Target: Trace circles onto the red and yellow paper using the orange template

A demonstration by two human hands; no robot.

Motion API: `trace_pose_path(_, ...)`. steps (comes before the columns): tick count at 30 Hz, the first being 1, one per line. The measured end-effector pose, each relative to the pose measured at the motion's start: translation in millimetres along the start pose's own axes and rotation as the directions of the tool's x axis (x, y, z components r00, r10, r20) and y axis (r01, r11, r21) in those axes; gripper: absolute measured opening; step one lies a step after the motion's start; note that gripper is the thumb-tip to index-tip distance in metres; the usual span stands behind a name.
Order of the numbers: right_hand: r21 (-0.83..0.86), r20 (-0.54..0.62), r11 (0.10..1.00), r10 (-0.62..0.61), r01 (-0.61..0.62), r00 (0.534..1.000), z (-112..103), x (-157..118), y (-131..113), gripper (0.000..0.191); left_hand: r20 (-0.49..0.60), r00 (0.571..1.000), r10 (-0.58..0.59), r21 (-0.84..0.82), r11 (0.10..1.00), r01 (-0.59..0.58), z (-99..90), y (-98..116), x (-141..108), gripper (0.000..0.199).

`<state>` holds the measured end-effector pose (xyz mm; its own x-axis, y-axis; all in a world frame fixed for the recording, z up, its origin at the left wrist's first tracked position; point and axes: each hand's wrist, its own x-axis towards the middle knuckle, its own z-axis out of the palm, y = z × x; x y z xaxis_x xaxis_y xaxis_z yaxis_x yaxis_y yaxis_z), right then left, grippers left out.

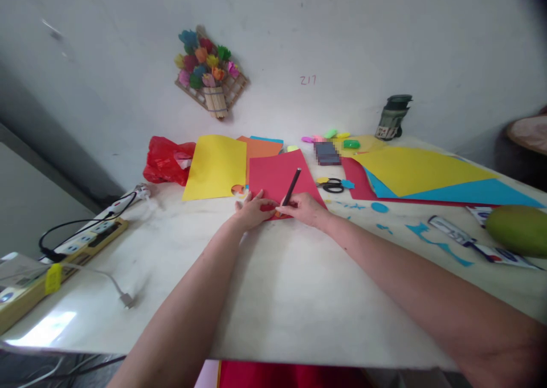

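Note:
A red sheet of paper [280, 174] lies on the table in front of me. My left hand [255, 210] rests at its lower left edge with the fingers spread, pressing down. My right hand [306, 210] grips a dark pencil [291, 186], which leans up and to the right over the sheet. Between the fingertips of both hands, a small orange piece shows on the red paper, mostly covered by the fingers. Black-handled scissors [333, 186] lie to the right of the red sheet, near small yellow and blue cutouts.
Yellow paper [216, 166] and a red plastic bag [167, 160] lie at left. A power strip [85, 240] and white cable [123, 299] occupy the left edge. At right are blue scraps [440, 242], a tube [508, 256], a green mango-like fruit [519, 230] and a bottle [392, 117].

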<state>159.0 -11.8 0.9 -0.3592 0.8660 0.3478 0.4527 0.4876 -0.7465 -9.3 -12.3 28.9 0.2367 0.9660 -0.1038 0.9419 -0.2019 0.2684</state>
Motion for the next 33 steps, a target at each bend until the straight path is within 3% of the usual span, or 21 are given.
trace_pose_path(33, 0.048, 0.048, 0.999, -0.002, -0.001, 0.999, -4.8, -0.1, -4.7, 0.025, -0.004, 1.0, 0.008, 0.005, 1.0, -0.007, 0.0, 0.6, -1.1, 0.036)
